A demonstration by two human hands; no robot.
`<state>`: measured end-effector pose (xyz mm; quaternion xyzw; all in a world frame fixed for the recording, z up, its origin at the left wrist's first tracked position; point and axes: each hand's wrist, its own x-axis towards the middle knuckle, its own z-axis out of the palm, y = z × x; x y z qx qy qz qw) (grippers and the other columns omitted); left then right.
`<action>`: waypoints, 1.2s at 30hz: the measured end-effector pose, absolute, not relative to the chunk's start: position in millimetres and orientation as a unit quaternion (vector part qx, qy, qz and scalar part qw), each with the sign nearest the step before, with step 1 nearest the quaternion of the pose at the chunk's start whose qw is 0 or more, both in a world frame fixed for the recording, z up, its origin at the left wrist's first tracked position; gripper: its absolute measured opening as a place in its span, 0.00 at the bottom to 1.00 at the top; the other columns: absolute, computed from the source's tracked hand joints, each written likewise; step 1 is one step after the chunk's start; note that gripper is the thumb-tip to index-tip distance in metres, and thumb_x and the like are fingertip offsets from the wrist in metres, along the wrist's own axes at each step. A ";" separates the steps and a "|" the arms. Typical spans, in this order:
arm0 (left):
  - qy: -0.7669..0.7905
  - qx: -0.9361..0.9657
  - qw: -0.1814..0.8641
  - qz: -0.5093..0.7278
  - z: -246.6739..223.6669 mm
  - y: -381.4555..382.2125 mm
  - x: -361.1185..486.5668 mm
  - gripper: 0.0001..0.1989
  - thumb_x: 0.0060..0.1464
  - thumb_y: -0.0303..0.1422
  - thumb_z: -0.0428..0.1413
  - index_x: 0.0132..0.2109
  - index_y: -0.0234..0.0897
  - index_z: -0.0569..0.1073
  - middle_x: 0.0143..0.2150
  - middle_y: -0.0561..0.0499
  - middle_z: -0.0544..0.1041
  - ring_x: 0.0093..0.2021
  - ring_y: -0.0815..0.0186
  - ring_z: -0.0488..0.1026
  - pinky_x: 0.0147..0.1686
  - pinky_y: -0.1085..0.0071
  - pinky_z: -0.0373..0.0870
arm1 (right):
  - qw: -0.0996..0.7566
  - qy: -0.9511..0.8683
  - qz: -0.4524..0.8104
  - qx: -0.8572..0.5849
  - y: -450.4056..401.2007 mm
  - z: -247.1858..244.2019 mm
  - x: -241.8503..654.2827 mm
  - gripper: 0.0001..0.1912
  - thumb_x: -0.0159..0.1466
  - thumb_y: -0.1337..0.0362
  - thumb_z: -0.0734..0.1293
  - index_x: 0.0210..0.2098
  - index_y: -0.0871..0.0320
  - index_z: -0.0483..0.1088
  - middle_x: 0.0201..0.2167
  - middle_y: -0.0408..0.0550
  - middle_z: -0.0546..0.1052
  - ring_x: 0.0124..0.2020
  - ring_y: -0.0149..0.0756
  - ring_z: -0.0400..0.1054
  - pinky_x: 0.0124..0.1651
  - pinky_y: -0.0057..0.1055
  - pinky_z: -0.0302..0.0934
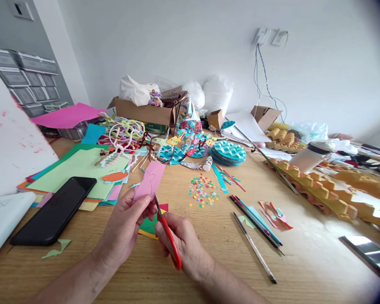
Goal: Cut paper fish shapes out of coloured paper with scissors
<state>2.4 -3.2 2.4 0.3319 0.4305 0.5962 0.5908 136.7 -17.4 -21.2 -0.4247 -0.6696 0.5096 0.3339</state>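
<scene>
Bright, with dark, blurred right corners

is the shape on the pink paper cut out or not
Not fully cut out: the pink paper reaches past the drawn outline at its top and right; the left hand hides its lower end.

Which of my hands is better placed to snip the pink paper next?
Probably your right hand: it holds the red scissors at the edge of the pink paper, which your left hand grips.
</scene>
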 end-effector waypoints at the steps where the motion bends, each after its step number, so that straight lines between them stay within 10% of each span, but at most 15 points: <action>1: 0.431 0.330 0.591 0.597 2.5 -3.2 2.4 0.02 0.44 0.32 0.61 0.27 0.41 0.75 0.23 0.58 0.75 0.24 0.71 0.69 0.25 0.77 0.67 | 0.332 -0.671 0.510 -0.423 -17.8 -20.7 136.9 0.24 0.63 0.44 0.57 0.22 0.58 0.57 0.16 0.38 0.57 0.19 0.25 0.49 0.21 0.23 0.43; 36: 0.430 0.316 0.594 0.601 2.3 -5.1 4.6 0.05 0.39 0.33 0.64 0.27 0.39 0.76 0.22 0.56 0.75 0.23 0.72 0.69 0.24 0.80 0.68 | 0.339 -0.672 0.498 -0.432 -17.7 -23.9 136.5 0.23 0.63 0.47 0.60 0.21 0.58 0.56 0.17 0.38 0.54 0.19 0.25 0.49 0.21 0.23 0.42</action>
